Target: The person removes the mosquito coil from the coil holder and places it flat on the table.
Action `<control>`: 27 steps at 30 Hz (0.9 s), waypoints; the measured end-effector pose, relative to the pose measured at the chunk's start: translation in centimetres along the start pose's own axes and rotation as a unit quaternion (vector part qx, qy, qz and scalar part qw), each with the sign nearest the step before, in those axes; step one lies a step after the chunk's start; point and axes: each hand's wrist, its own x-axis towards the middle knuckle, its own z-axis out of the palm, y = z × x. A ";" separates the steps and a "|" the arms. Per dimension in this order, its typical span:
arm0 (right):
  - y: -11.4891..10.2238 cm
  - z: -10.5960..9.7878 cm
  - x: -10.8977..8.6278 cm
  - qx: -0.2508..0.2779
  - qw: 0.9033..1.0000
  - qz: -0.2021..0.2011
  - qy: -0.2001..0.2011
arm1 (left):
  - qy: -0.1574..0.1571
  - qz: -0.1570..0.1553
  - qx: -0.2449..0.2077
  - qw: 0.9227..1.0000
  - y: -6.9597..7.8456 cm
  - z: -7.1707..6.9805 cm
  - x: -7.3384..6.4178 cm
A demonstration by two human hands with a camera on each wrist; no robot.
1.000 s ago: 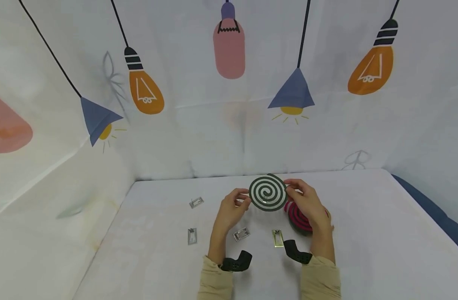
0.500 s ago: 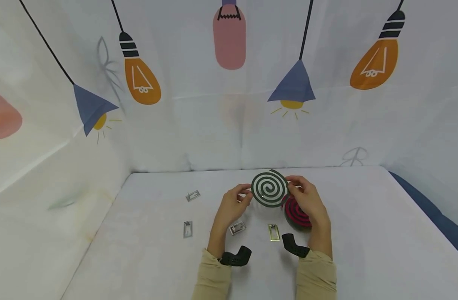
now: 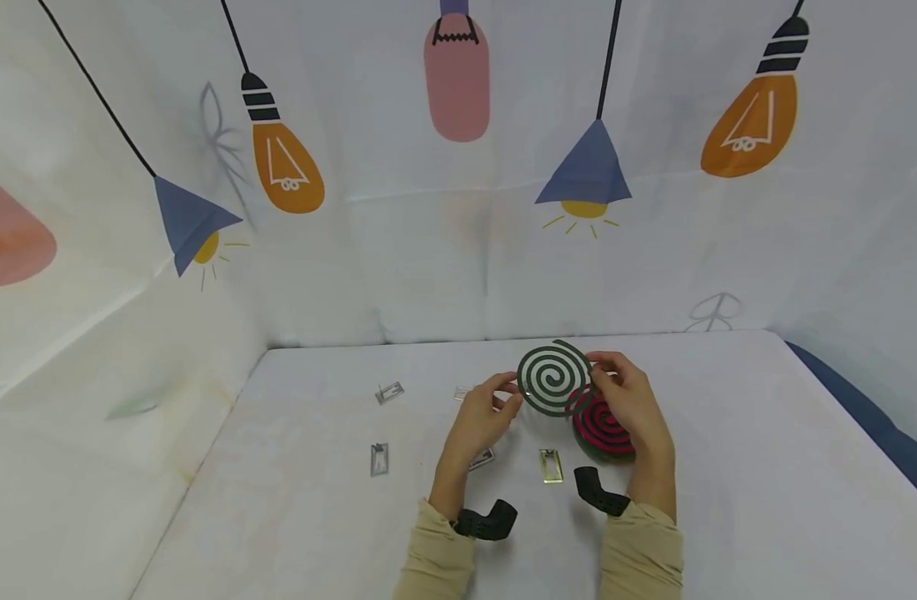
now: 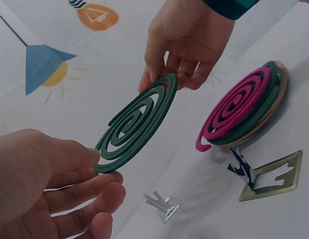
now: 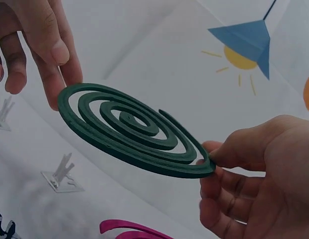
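Observation:
A green mosquito coil (image 3: 543,407) is held up above the table, tilted, with its spiral facing the head camera. My left hand (image 3: 483,422) pinches its left edge between thumb and fingers, as the left wrist view shows at the coil's near rim (image 4: 155,130). On the opposite edge, my right hand (image 3: 633,400) pinches the coil between thumb and forefinger, the other fingers curled below. Beneath and behind the right hand lies a stack of coils (image 3: 603,427), pink-red on top of green. A gold-coloured metal coil stand (image 3: 552,467) lies near this stack.
Silver metal stands lie to the left: one farther back (image 3: 389,392), another nearer (image 3: 379,460). A third stand (image 3: 483,458) is partly hidden by the left wrist. The white table (image 3: 293,500) meets a printed cloth wall (image 3: 398,275) behind.
Both hands and the held coil have shifted a little to the right, partly over the coil stack. Another stand now shows behind the left hand. The grip on the coil stays the same.

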 end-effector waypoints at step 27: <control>1.0 -1.8 -0.8 -0.048 0.996 0.071 0.040 | -0.033 0.031 -0.017 0.999 0.9 3.6 -0.2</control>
